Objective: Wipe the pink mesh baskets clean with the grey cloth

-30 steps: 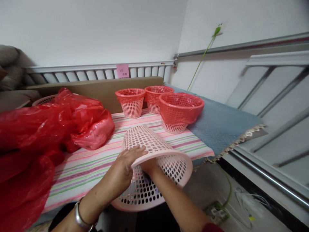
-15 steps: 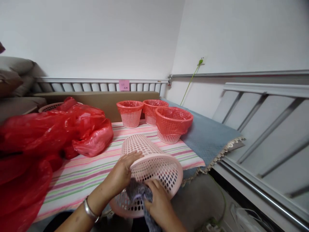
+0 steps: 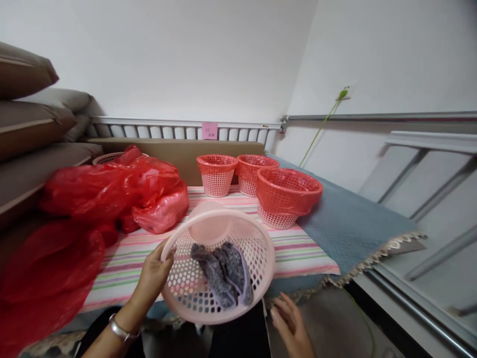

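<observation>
A pale pink plastic basket [image 3: 263,233] with holes in its wall lies tilted, its mouth facing me. My left hand [image 3: 154,268] grips its rim at the left, fingers inside and a silver bangle on the wrist. Inside the basket, a crumpled grey cloth [image 3: 223,273] with a purple edge rests on the lower wall; its exact kind is unclear. To the right of the basket, apart from the rim, my right hand [image 3: 288,323] is empty with its fingers loosely curled and apart.
Three baskets lined with red bags stand behind: a left one [image 3: 216,183], a middle one [image 3: 248,184] and a larger right one [image 3: 278,219]. Red plastic bags [image 3: 112,194] heap at the left on the striped cloth [image 3: 309,253]. Cushions [image 3: 33,124] are stacked at far left.
My right hand has let go of the grey cloth and drawn out to the right. The cloth now lies in the basket. My left hand has moved onto the left rim, and the mouth is turned towards me.
</observation>
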Action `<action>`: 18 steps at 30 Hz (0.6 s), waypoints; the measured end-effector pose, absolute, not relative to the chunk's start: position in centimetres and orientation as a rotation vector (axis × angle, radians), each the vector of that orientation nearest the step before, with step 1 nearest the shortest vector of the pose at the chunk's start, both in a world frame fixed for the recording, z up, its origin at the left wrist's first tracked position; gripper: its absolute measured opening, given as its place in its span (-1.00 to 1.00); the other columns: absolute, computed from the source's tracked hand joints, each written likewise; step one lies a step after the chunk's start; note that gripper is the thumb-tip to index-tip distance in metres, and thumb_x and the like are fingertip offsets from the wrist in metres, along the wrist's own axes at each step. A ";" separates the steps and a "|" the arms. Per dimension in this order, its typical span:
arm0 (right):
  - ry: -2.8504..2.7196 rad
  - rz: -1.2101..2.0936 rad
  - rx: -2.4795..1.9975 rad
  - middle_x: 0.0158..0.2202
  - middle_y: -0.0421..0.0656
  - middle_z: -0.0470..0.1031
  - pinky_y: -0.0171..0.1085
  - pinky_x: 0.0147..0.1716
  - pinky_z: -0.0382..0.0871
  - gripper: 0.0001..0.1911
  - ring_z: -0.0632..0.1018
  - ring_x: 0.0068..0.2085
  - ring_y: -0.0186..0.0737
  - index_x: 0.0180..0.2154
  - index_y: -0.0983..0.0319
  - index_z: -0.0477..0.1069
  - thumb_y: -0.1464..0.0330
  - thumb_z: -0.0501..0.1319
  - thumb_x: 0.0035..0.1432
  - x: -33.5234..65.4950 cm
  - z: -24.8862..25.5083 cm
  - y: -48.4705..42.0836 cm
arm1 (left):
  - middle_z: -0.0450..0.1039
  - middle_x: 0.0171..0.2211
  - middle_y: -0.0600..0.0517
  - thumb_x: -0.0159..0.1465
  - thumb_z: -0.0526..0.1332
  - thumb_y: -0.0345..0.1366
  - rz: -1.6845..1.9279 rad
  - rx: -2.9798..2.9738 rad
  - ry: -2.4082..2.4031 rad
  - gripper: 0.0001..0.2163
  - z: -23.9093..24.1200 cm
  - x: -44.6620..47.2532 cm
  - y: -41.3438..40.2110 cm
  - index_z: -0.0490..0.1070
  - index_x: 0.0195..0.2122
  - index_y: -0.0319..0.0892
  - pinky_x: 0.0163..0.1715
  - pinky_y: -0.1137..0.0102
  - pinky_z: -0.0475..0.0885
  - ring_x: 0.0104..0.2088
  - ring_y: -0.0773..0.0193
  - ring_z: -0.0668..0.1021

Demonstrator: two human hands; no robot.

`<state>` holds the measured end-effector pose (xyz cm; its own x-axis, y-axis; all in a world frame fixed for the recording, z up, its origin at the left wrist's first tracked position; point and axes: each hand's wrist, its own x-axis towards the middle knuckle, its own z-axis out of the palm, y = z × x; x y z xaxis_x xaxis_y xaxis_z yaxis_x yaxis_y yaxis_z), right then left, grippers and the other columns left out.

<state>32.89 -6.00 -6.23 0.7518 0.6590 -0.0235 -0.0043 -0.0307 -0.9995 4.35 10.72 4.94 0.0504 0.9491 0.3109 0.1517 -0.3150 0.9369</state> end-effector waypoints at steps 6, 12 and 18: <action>-0.694 0.756 -1.241 0.21 0.03 0.24 -0.09 0.05 0.30 -0.16 0.35 0.16 -0.01 0.25 0.15 -0.03 -0.08 0.13 0.04 27.6 -3.9 -2.9 | 0.36 0.15 -0.09 0.07 0.23 -0.42 1.501 0.901 1.043 -0.49 5.4 5.2 9.2 0.30 0.10 -0.15 0.11 0.17 0.34 0.13 0.04 0.42; -0.753 0.638 -1.325 0.20 -0.09 0.26 -0.10 0.17 0.14 -0.18 0.30 0.18 -0.03 0.24 0.10 -0.01 0.09 0.25 -0.01 28.1 0.8 -1.7 | 0.27 0.21 -0.02 0.13 0.21 -0.41 1.430 0.799 0.950 -0.50 4.2 6.4 5.5 0.25 0.12 -0.08 0.22 0.17 0.19 0.20 0.11 0.33; -0.768 0.647 -1.319 0.12 -0.08 0.34 -0.06 0.15 0.15 -0.21 0.39 0.11 -0.04 0.23 0.14 0.01 0.27 0.20 -0.05 29.3 1.3 0.4 | 0.24 0.23 -0.09 0.18 0.20 -0.29 1.416 0.949 0.937 -0.45 2.7 3.7 6.3 0.14 0.21 -0.11 0.22 0.14 0.17 0.21 0.05 0.31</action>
